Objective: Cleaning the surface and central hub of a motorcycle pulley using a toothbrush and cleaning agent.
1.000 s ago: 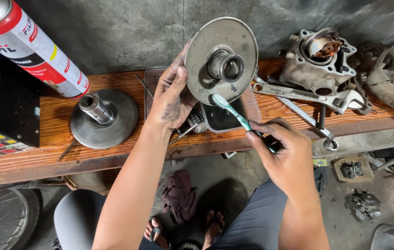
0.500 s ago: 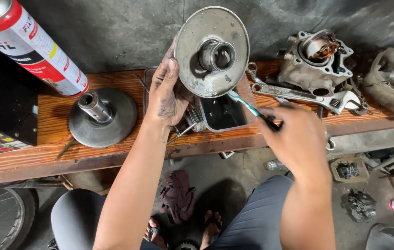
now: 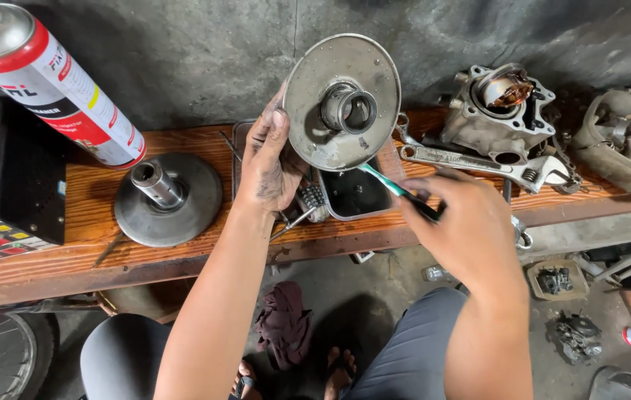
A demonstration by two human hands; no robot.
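Pulley half (image 3: 341, 104), a grey metal disc with a hollow hub at its middle, stood tilted above the wooden bench (image 3: 71, 252), its face turned to me. My left hand (image 3: 271, 159) gripped it by the left rim, fingers curled behind and thumb on the front. It looked heavy, stiff and greasy, so I judged the rim the surest hold, the hub the next. My right hand (image 3: 471, 222) pinched a green-handled toothbrush (image 3: 397, 191), its head under the disc's lower edge, over a small black tray (image 3: 356, 196). A second pulley half (image 3: 167, 198) lay flat nearby.
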